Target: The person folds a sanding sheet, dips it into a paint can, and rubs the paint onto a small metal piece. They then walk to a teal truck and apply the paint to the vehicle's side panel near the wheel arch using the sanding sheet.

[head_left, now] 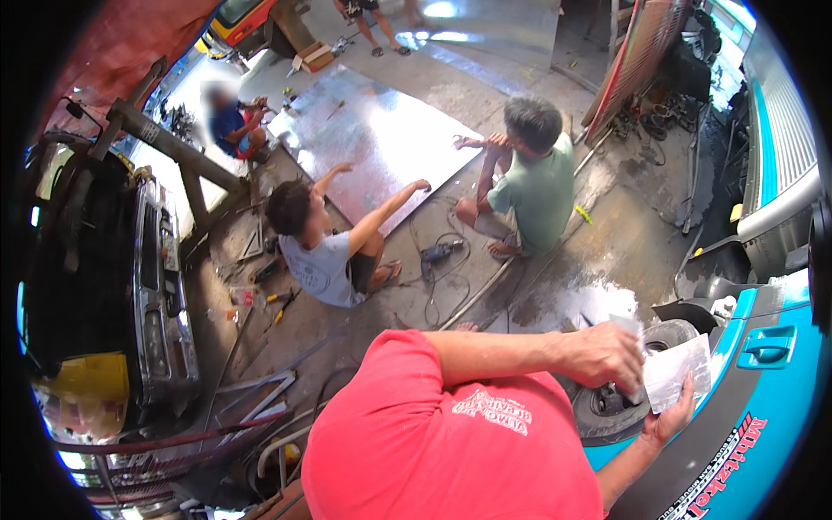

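My left hand reaches across from the left, its fingers closed around a pale flat piece that is blurred and partly hidden; its exact kind does not show. Just right of it, my right hand grips a whitish, square flat board by its lower edge, tilted toward me. The two held things are close together, above a vehicle wheel and beside a turquoise vehicle panel. I cannot tell whether they touch.
A large shiny metal sheet lies ahead, with one person and another person crouching beside it. A corded power drill is on the floor. A dark vehicle stands left, and a turquoise door handle is at right.
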Action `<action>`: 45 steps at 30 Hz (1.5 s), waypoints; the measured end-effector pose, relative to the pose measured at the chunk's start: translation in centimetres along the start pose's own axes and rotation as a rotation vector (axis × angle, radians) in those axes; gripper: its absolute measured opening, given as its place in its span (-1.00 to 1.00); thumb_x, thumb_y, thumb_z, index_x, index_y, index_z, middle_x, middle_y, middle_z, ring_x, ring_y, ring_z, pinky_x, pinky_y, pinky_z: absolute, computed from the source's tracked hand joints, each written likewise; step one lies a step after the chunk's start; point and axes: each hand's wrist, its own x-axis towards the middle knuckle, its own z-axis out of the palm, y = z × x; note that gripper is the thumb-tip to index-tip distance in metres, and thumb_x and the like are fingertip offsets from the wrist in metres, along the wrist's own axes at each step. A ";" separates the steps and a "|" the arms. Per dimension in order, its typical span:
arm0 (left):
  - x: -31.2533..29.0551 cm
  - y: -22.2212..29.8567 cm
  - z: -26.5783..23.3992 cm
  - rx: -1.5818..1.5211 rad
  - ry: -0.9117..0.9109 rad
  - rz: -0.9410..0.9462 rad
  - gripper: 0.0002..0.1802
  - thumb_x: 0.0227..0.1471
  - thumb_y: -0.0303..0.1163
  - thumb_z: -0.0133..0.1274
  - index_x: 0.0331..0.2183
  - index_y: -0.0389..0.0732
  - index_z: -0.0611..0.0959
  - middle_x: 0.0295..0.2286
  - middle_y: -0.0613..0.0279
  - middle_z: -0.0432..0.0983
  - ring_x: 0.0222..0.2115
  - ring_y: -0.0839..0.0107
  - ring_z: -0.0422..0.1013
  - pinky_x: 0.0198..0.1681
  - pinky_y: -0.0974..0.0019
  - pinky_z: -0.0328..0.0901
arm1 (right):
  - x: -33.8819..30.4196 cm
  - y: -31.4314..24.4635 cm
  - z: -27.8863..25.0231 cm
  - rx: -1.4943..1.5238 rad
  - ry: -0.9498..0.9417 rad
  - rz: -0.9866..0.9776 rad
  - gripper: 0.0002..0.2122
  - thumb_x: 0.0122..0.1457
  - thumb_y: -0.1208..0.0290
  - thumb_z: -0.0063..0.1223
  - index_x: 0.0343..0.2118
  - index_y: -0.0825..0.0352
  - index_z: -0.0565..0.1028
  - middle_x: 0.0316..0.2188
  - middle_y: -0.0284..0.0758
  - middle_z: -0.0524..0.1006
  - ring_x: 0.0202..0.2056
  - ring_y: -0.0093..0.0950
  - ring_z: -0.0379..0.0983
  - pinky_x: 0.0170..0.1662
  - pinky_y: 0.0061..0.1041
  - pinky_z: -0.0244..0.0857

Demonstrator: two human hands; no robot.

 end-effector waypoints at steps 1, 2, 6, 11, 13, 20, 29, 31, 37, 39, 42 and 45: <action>-0.2 0.6 -0.6 -0.014 -0.016 -0.046 -0.67 0.00 -0.32 0.20 -0.15 -0.05 0.83 -0.07 0.32 0.75 0.05 0.17 0.59 0.08 -0.01 0.43 | 0.4 -0.9 0.1 0.099 -0.049 -0.002 -0.52 0.46 0.26 0.11 0.27 0.52 0.46 0.16 -0.10 0.60 0.10 -0.20 0.60 0.20 -0.20 0.47; -0.1 1.1 -1.4 -0.005 -0.139 -0.113 -0.65 0.02 -0.31 0.20 -0.10 -0.04 0.82 -0.03 0.31 0.74 0.07 0.15 0.58 0.13 -0.05 0.44 | 0.6 -1.9 0.1 0.204 -0.062 0.033 -0.54 0.46 0.26 0.10 0.26 0.50 0.47 0.14 -0.10 0.61 0.09 -0.21 0.60 0.19 -0.19 0.48; 3.5 3.7 -1.8 0.136 0.080 0.055 -0.59 0.18 -0.29 0.17 0.08 -0.01 0.70 0.16 0.22 0.59 0.19 0.06 0.49 0.34 -0.31 0.32 | -0.6 -2.5 0.5 0.436 -0.416 0.314 -0.55 0.49 0.18 0.02 0.25 0.43 0.48 0.09 -0.12 0.63 0.07 -0.21 0.60 0.21 -0.16 0.47; 3.9 1.8 -1.2 0.118 0.137 0.021 -0.47 0.10 -0.32 0.22 0.14 -0.05 0.67 0.21 0.12 0.53 0.26 0.01 0.41 0.36 -0.31 0.27 | -2.7 4.1 0.1 0.433 -0.376 0.046 -0.54 0.51 0.18 -0.04 0.27 0.43 0.45 0.16 -0.10 0.57 0.14 -0.20 0.58 0.23 -0.16 0.52; 1.8 0.0 -2.0 0.201 0.150 -0.085 -0.42 0.01 -0.35 0.25 0.13 -0.04 0.68 0.17 0.18 0.56 0.23 0.08 0.44 0.34 -0.22 0.32 | -2.6 5.2 -1.4 0.617 -0.366 0.307 -0.57 0.53 0.28 -0.09 0.31 0.46 0.42 0.14 -0.12 0.61 0.11 -0.25 0.63 0.22 -0.17 0.57; 1.0 2.9 -1.6 0.135 -0.024 0.013 -0.77 -0.11 -0.37 0.24 -0.31 -0.14 0.70 -0.14 0.16 0.53 -0.02 0.11 0.51 -0.02 0.07 0.49 | 0.1 2.0 -4.9 0.489 -0.351 0.075 -0.53 0.46 0.22 0.08 0.28 0.45 0.48 0.17 -0.15 0.61 0.16 -0.31 0.59 0.30 -0.18 0.44; 5.3 0.2 -6.0 0.339 0.179 0.084 -0.65 -0.02 -0.41 0.26 -0.11 0.00 0.79 -0.03 0.39 0.69 0.04 0.18 0.54 -0.06 0.13 0.57 | -3.6 -1.0 -1.8 0.062 -0.313 -0.114 -0.50 0.47 0.17 0.10 0.21 0.56 0.52 0.14 0.08 0.55 0.13 -0.16 0.58 0.08 -0.15 0.60; 5.0 0.1 -3.7 0.320 0.170 0.075 -0.70 -0.02 -0.34 0.27 -0.17 0.01 0.83 -0.10 0.41 0.74 0.06 0.22 0.56 -0.01 0.12 0.52 | -3.9 0.4 -0.3 -0.370 -0.129 -0.462 -0.50 0.46 0.16 0.13 0.19 0.57 0.53 0.14 0.06 0.55 0.11 -0.15 0.59 0.07 -0.17 0.60; -0.4 2.2 -0.3 0.076 -0.030 -0.038 -0.73 -0.03 -0.35 0.22 -0.23 -0.01 0.84 -0.17 0.39 0.77 -0.03 0.24 0.62 0.05 0.08 0.43 | -0.4 1.3 -0.3 0.097 -0.102 0.114 -0.53 0.44 0.30 0.09 0.26 0.55 0.45 0.14 -0.06 0.59 0.08 -0.23 0.62 0.15 -0.21 0.53; -0.9 3.2 -1.3 0.116 -0.039 -0.069 -0.71 -0.04 -0.35 0.22 -0.20 -0.01 0.83 -0.17 0.41 0.77 -0.03 0.25 0.62 0.03 0.09 0.43 | -0.1 -0.2 -1.5 0.209 -0.132 0.143 -0.52 0.45 0.25 0.11 0.26 0.53 0.46 0.14 -0.08 0.60 0.09 -0.24 0.61 0.20 -0.21 0.51; 1.6 5.2 -1.8 0.135 0.099 0.010 -0.68 0.03 -0.36 0.21 -0.11 0.03 0.79 -0.08 0.41 0.73 0.02 0.23 0.59 0.09 0.01 0.42 | -0.1 -1.8 -2.2 0.237 -0.131 0.108 -0.53 0.48 0.19 0.09 0.25 0.48 0.47 0.16 -0.07 0.59 0.13 -0.23 0.57 0.26 -0.16 0.47; 5.0 6.6 -0.9 0.118 0.407 0.189 -0.68 0.03 -0.38 0.23 -0.11 0.02 0.78 -0.06 0.36 0.71 0.01 0.18 0.57 0.10 -0.01 0.43 | -0.5 -0.7 -1.9 0.281 -0.214 0.067 -0.54 0.49 0.19 0.04 0.27 0.45 0.46 0.14 -0.08 0.60 0.06 -0.28 0.58 0.15 -0.22 0.50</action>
